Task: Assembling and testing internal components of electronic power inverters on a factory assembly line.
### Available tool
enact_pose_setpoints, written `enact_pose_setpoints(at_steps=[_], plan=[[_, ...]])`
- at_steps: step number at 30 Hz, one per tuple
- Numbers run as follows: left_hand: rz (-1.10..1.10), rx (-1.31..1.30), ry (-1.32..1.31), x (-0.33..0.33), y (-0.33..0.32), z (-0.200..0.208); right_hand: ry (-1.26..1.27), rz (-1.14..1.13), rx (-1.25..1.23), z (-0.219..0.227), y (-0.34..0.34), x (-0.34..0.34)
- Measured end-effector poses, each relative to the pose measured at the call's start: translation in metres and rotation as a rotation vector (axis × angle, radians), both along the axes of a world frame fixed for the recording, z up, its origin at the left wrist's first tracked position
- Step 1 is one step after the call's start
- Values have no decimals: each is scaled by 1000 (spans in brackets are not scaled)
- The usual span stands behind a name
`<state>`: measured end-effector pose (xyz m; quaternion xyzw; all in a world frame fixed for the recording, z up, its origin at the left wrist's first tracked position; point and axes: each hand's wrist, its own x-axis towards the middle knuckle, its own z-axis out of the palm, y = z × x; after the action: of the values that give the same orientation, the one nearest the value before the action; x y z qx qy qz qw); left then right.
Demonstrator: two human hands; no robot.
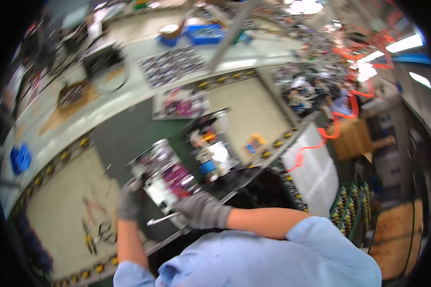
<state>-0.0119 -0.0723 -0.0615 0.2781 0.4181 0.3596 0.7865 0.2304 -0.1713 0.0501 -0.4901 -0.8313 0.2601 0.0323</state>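
An open electronics chassis (164,168) with a purple circuit board and silvery parts lies tilted in front of me on the dark green bench surface. At its left edge my left hand (129,200), in a grey glove, is closed on the rim. My right hand (203,210), gloved the same way, is closed round the near right end. A thin whitish strip (161,219) sticks out beside the right hand; its kind is unclear. Blur hides the fingertips. Just right of the chassis sits a second opened unit (213,150) with white, blue and orange parts.
Farther back lies another unit with a purple board (181,106). Pliers (88,237) and other hand tools rest on the pale panel at left. Beyond are rows of small metal parts (172,65) and a blue bin (206,34). An orange coiled hose (353,103) hangs at right.
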Motion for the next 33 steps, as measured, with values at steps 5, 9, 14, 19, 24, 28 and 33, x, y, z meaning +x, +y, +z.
enact_pose_setpoints(at_steps=[5,9,14,19,24,28,33], plan=[[181,64,-43,32,2,21,160,-54,-37,3,-7,2],[206,86,57,47,7,7,180,-47,92,-3,-8,6],[195,119,236,16,6,-6,380,-191,110,-2,-6,18],[-334,377,1374,43,20,56,545,-465,205,-24,0,20],[-419,858,1700,57,27,133,403,-690,-46,-53,25,11],[-206,496,1309,35,34,161,178,-812,-123,-45,50,27],[164,-57,514,-82,7,-1,-174,-539,54,-24,51,39]])
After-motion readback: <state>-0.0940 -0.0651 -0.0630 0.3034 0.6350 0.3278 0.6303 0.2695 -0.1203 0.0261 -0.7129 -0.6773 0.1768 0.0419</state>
